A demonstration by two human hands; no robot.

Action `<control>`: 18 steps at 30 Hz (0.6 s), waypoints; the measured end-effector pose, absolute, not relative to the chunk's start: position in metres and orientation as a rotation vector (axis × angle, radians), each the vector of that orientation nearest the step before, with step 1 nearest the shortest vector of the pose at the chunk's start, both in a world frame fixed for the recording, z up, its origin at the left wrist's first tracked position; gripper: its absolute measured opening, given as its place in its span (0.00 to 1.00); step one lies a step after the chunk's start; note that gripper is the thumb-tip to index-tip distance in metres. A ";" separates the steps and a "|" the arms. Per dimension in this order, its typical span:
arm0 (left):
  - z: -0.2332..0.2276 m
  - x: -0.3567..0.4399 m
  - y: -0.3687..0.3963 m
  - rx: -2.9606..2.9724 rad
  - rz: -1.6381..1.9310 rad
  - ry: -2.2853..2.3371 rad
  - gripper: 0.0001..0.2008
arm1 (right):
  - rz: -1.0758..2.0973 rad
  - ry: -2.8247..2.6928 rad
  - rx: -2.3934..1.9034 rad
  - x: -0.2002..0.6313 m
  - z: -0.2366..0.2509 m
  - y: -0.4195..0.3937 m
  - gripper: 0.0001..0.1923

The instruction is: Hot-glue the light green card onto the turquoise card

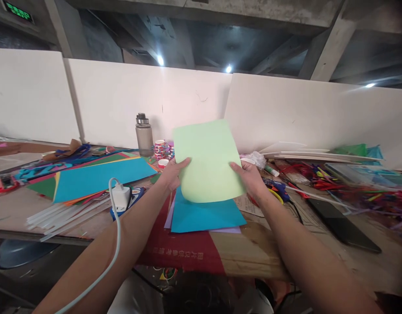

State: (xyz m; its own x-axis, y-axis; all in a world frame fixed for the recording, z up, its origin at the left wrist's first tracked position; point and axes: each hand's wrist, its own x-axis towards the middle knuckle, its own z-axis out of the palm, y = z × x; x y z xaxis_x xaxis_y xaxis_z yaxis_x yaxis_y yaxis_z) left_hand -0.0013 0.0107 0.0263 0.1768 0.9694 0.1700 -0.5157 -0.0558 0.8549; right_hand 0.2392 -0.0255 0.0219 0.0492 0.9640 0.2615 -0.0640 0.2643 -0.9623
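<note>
A light green sheet of paper (207,161) is held up in front of me, its lower edge curling a little. My left hand (175,173) grips its left edge, thumb on the front face. On the right edge my right hand (248,175) pinches it the same way; the fingers behind the sheet are hidden. Below it lies a blue sheet (204,218), partly covered from view by the green one. A lilac sheet (235,230) sticks out from under the blue. Both rest on a red and tan cardboard piece (184,253) at the table's front edge.
To the left are a stack of coloured sheets (99,176), clear glue sticks (68,218) and a white plug (120,196) with a cable. A bottle (144,137) and tape rolls (160,149) stand behind. At right lie a black phone (343,224) and a blue glue gun (281,192).
</note>
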 end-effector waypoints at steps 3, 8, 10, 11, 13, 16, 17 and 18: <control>0.024 -0.003 0.016 0.950 1.371 0.623 0.19 | 1.136 -1.219 -0.947 0.241 0.025 -0.027 0.20; 0.020 -0.006 0.023 0.899 1.438 0.640 0.17 | 1.240 -1.334 -0.929 0.250 0.031 -0.029 0.21; 0.020 -0.006 0.024 0.886 1.448 0.640 0.17 | 1.260 -1.356 -0.919 0.252 0.032 -0.029 0.21; 0.020 -0.006 0.024 0.882 1.446 0.642 0.17 | 1.260 -1.349 -0.922 0.252 0.032 -0.029 0.20; 0.020 -0.005 0.024 0.879 1.431 0.655 0.15 | 1.249 -1.309 -0.936 0.251 0.033 -0.029 0.19; 0.021 -0.004 0.023 0.883 1.383 0.691 0.13 | 1.248 -1.237 -0.940 0.249 0.036 -0.030 0.17; 0.020 -0.004 0.023 0.886 1.365 0.705 0.12 | 1.254 -1.218 -0.927 0.249 0.036 -0.031 0.17; 0.020 -0.004 0.023 0.887 1.350 0.720 0.12 | 1.261 -1.209 -0.907 0.249 0.037 -0.032 0.16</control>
State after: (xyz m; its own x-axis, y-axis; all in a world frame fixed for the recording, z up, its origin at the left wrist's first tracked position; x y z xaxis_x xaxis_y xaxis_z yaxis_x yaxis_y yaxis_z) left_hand -0.0041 0.0232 0.0204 0.1050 0.9927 0.0590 -0.5041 0.0020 0.8636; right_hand 0.2486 -0.0322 0.0372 -0.0925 0.9833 0.1565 -0.1983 0.1358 -0.9707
